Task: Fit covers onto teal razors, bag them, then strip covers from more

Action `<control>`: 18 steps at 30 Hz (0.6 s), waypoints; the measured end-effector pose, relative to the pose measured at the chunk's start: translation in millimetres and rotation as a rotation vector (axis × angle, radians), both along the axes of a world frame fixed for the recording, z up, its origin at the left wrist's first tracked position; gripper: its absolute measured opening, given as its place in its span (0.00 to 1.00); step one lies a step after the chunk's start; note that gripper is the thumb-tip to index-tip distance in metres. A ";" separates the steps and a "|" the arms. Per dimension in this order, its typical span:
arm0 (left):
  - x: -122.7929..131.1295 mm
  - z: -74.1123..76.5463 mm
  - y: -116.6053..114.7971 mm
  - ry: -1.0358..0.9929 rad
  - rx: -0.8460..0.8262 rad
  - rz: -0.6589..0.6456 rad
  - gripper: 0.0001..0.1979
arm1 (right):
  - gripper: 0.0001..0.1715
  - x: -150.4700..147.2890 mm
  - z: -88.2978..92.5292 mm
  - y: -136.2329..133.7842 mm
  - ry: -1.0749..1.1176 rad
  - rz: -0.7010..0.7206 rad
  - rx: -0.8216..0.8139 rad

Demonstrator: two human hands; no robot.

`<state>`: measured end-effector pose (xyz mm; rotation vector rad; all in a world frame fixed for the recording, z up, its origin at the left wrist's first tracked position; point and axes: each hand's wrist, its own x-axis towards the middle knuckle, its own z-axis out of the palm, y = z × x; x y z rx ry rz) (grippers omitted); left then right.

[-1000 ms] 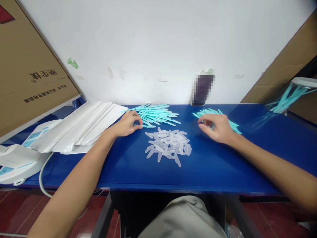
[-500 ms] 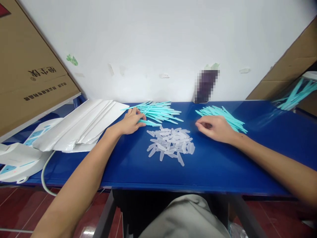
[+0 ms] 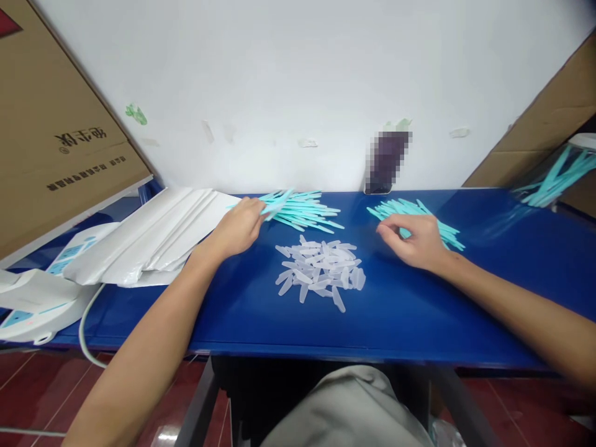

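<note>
My left hand (image 3: pixel 242 225) is closed at the left end of a pile of turquoise sticks (image 3: pixel 305 210). Between its fingertips is a turquoise stick (image 3: pixel 278 203), slightly blurred and tilted up over the pile. My right hand (image 3: pixel 412 239) rests at the near side of a second turquoise pile (image 3: pixel 400 208), its thumb and forefinger curled together; anything between them is too small to make out. Several translucent whitish caps (image 3: pixel 321 270) lie in a loose heap on the blue table (image 3: pixel 372 323), between and nearer than my hands.
White plastic bags (image 3: pixel 153 233) overlap a white device (image 3: pixel 51 301) with a cable at the left. A cardboard box (image 3: pixel 60 124) leans behind them. A pixelated dark phone-like object (image 3: pixel 386 161) stands against the wall. A clear bag of turquoise sticks (image 3: pixel 559 177) is far right.
The stick in my left hand was low beside the caps and now points up over the left pile. My left fingers have turned away from the camera. My right hand has shifted slightly right.
</note>
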<state>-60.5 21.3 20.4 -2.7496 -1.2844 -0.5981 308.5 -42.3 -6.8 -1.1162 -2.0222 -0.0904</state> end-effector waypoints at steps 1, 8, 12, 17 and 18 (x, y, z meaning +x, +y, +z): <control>5.9 4.4 -3.7 -0.142 0.024 0.000 0.13 | 0.13 -4.3 1.5 -1.5 0.011 0.010 -0.003; 85.6 27.4 -38.6 -0.765 -0.372 -0.329 0.25 | 0.24 -56.1 23.0 -16.1 0.312 0.368 -0.405; 125.4 21.5 -48.2 -0.790 -0.528 -0.395 0.23 | 0.25 -74.4 29.2 -17.1 0.501 0.504 -0.549; 138.4 2.8 -48.8 -0.817 -0.596 -0.332 0.18 | 0.24 -76.7 21.2 -14.5 0.704 0.462 -0.605; 137.7 -1.0 -48.6 -0.812 -0.626 -0.326 0.19 | 0.24 -74.9 18.0 -12.8 0.717 0.434 -0.590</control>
